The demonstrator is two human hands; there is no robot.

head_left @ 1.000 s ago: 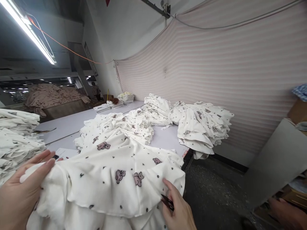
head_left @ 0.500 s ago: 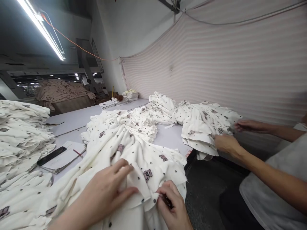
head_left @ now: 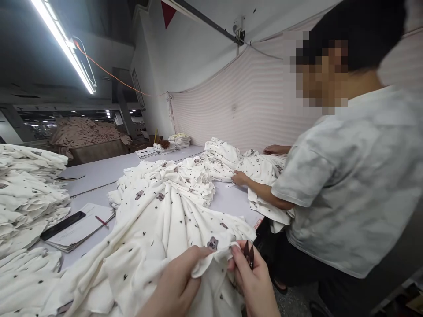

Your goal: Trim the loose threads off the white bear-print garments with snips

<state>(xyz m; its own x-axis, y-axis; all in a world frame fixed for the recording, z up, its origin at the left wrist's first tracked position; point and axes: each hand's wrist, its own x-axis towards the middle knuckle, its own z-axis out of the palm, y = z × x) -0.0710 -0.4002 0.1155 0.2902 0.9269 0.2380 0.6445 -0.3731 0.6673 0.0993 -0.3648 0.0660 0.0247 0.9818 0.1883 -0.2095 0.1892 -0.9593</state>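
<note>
A white printed garment (head_left: 165,229) with bear motifs and small dark marks spreads over the table before me, its fabric gathered in folds. My left hand (head_left: 180,277) is closed, pinching the cloth near its edge between thumb and fingers. Beside it, my right hand (head_left: 251,277) grips the same edge between thumb and forefinger. Dark thread snips (head_left: 249,254) sit in that right hand, their pointed blades up and apart. Part of the snips is hidden by the fingers. A heap of the same fabric (head_left: 198,176) lies just beyond.
At right a co-worker (head_left: 357,176) in a grey-white shirt leans in, hands on another fabric pile (head_left: 257,169). Left stand stacked white pieces (head_left: 29,189), a black phone (head_left: 62,225) on papers (head_left: 82,226) and a red pen (head_left: 102,221). Folded stacks (head_left: 178,141) sit at the back.
My left hand, flat on the cloth before, now pinches its edge; both hands hold the edge raised. The co-worker has leaned into view, hands further left. My view has tilted slightly up.
</note>
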